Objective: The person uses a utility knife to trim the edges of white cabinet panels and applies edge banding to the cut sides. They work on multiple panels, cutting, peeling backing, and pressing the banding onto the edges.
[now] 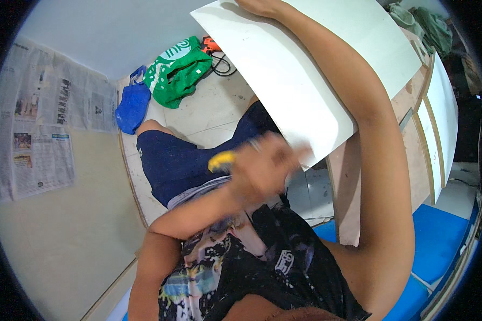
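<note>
My left hand point(265, 168) is smeared by motion beside the near edge of a white, slightly bowed sheet point(284, 69). Its fingers are closed around a tool with a yellow handle point(220, 161), whose kind the blur hides. The handle sticks out on the left of the fist; I cannot tell whether its other end touches the sheet. My right forearm reaches across the sheet's upper side. At the top edge of the picture my right hand point(258, 6) rests on the sheet, its fingers mostly cut off from view. The sheet lies partly over my leg.
Brown-and-white boards point(434, 128) stand at the right beside a wooden panel point(407, 160). Blue mats point(439, 241) lie below them. A green bag point(179, 75), a blue bag point(132, 107) and an orange corded tool point(211, 45) are near the wall. Newspaper point(43, 112) covers the left side.
</note>
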A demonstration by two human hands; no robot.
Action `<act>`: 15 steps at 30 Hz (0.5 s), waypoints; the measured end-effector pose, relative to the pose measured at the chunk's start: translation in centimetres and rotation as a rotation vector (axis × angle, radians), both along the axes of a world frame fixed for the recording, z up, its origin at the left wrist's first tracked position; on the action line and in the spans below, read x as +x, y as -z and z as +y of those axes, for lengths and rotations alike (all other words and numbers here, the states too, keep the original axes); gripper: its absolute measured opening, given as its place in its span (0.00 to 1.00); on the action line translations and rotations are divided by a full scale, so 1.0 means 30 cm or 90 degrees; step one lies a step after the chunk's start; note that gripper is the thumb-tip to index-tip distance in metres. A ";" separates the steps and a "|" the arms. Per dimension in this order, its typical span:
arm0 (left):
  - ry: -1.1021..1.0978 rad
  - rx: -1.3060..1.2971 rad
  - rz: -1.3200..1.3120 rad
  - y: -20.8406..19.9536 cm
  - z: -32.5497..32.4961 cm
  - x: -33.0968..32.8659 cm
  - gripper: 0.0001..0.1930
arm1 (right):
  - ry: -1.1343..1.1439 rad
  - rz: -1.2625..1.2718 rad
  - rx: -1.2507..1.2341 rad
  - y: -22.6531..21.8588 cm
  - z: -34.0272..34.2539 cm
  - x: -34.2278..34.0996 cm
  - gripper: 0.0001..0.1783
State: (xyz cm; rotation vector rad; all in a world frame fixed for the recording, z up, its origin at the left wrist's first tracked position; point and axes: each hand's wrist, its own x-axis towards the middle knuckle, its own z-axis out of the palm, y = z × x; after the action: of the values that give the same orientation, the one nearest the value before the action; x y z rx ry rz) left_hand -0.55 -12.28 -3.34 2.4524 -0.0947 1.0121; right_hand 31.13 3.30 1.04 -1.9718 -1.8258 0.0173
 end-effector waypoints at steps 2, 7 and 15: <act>0.123 -0.029 -0.004 0.017 -0.074 -0.059 0.20 | -0.021 0.001 0.018 0.025 0.035 0.006 0.32; 0.052 -0.177 -0.131 0.025 -0.014 -0.025 0.21 | -0.012 0.029 -0.006 0.015 0.045 -0.012 0.39; -0.073 -0.125 -0.127 0.030 0.136 0.066 0.11 | 0.029 0.026 0.025 0.009 0.015 -0.027 0.39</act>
State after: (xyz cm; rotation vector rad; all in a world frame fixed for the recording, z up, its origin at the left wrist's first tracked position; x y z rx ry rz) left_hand 1.44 -8.19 -4.23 2.1967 0.0770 1.2513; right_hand 30.32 3.74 0.78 -1.9710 -1.7429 0.0071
